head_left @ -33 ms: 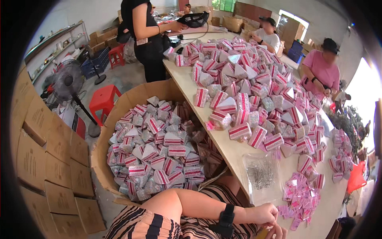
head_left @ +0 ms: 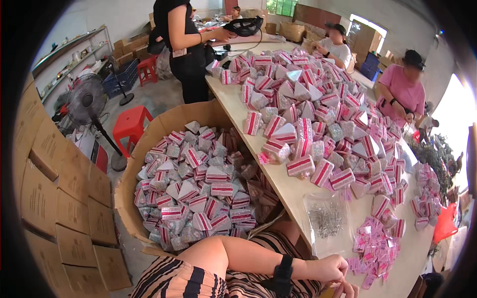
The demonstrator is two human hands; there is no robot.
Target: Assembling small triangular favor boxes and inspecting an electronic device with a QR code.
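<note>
Far to the left of the hands, stacked brown cartons are lining the floor, with a red stool and a standing fan sitting beyond them. Up and left of the hands, a large open cardboard box is holding a heap of small pink-and-white striped packets. The left hand, with a black band on its wrist, is lying at the near table edge with fingers curled together; whether it is clamping anything cannot be told. The right hand is showing only partly at the bottom edge, just below the left; its grip cannot be told. Directly above both hands, a clear bag of small metal pieces is lying on the table. Just right of the hands, small pink sachets are lying scattered, nearly touching the left fingertips. Farther up and right, a big pile of striped packets is covering the table, with other people working beyond.
</note>
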